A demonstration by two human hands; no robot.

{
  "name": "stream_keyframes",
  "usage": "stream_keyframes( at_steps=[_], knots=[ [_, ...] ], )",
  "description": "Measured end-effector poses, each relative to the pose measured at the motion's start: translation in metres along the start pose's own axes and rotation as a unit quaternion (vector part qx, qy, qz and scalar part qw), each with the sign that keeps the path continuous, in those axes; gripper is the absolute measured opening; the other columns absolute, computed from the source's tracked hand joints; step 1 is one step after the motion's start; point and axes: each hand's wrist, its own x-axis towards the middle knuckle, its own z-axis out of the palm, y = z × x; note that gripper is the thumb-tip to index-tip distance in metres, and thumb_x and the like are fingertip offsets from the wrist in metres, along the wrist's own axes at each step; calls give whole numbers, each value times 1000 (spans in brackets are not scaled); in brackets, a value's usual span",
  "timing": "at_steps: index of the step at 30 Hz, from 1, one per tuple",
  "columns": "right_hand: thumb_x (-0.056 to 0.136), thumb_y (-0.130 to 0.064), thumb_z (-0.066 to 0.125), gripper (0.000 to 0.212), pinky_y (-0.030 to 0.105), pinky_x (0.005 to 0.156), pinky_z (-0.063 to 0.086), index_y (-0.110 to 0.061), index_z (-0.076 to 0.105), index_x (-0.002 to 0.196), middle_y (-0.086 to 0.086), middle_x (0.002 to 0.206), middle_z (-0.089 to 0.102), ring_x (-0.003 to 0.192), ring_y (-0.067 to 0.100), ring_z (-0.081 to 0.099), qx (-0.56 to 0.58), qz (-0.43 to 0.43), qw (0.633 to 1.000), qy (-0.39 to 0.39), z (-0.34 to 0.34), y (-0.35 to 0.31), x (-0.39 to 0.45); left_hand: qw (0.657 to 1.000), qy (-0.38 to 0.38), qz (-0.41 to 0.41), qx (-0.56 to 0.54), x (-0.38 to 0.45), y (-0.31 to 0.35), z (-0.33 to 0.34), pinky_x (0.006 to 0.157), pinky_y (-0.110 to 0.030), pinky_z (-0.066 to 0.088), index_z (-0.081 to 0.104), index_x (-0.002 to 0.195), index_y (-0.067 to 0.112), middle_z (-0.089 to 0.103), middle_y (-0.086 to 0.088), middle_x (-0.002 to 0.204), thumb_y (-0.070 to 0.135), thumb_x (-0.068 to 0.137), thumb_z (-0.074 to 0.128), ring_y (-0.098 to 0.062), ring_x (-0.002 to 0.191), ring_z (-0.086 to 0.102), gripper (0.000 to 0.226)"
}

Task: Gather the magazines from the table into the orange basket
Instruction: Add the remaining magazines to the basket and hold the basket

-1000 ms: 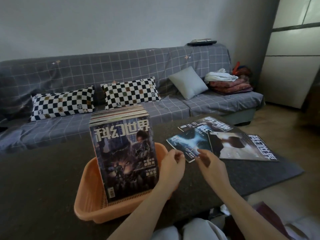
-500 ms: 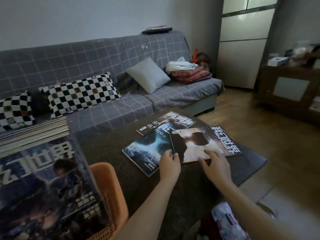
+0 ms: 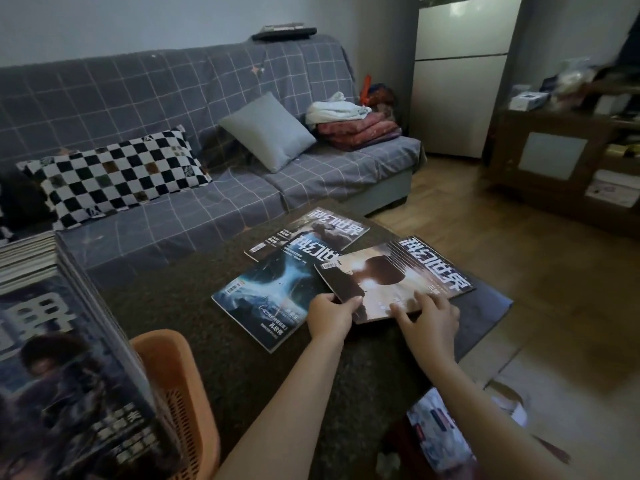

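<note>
**Inspector A:** Three loose magazines lie on the dark felt-covered table (image 3: 214, 327), overlapping one another. The far magazine (image 3: 332, 227) sits nearest the sofa; the blue magazine (image 3: 266, 296) lies partly over it; the tan magazine (image 3: 391, 278) lies over the blue one's right edge.

**Inspector B:** Hands?

**Inspector A:** Both are on the tan magazine. The left hand (image 3: 329, 315) pinches its near-left corner, thumb on the cover and fingers curled at the edge. The right hand (image 3: 427, 318) rests on the near edge with fingers spread and laid on the cover; whether its thumb is tucked under the edge, I cannot tell.

**Inspector B:** Is that corner raised?

**Inspector A:** It appears slightly lifted off the blue magazine. The far end lies flat on the table.

**Inspector B:** Location of the basket?

**Inspector A:** The orange basket (image 3: 180, 393) stands at the table's near-left, well apart from the three magazines. A thick stack of magazines (image 3: 69, 368) stands upright inside it, front cover facing the camera, leaning towards the basket's left side.

**Inspector B:** Surroundings?

**Inspector A:** A grey checked sofa (image 3: 180, 98) runs behind the table, bearing a black-and-white chequered cushion (image 3: 117, 171), a plain grey cushion (image 3: 268, 129) and folded blankets (image 3: 360, 129) at its right end. A white refrigerator (image 3: 464, 74) stands beyond, and a brown cabinet (image 3: 554, 157) is at far right, blurred.
</note>
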Motion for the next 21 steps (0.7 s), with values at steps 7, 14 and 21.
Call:
stream_keyframes(
  at_steps=[7, 14, 21],
  knots=[
    [79, -29, 73, 63, 33, 61, 54, -8, 39, 128, 11, 108, 64, 75, 20, 68, 361, 236, 900, -61, -20, 1, -42, 991, -77, -57, -95, -66, -15, 1, 43, -17, 45, 70, 99, 7, 74, -5, 91, 18, 79, 78, -15, 76, 68, 24],
    [88, -6, 60, 53, 34, 58, 56, -27, 38, 132, 2, 99, 61, 82, 19, 65, 508, 189, 837, -74, -41, -2, -84, 996, -60, -15, 67, -122, -25, -35, 47, -20, 42, 58, 57, 14, 63, 3, 53, 45, 80, 72, -10, 49, 61, 42],
    [86, -4, 60, 55, 31, 58, 57, -33, 45, 130, 3, 105, 63, 79, 18, 71, 590, 87, 788, -151, -87, -28, -125, 978, 28, 94, 186, -150, -7, -94, 55, -23, 34, 56, 75, 23, 60, 7, 78, 64, 75, 66, -6, 70, 53, 42]
  ],
)
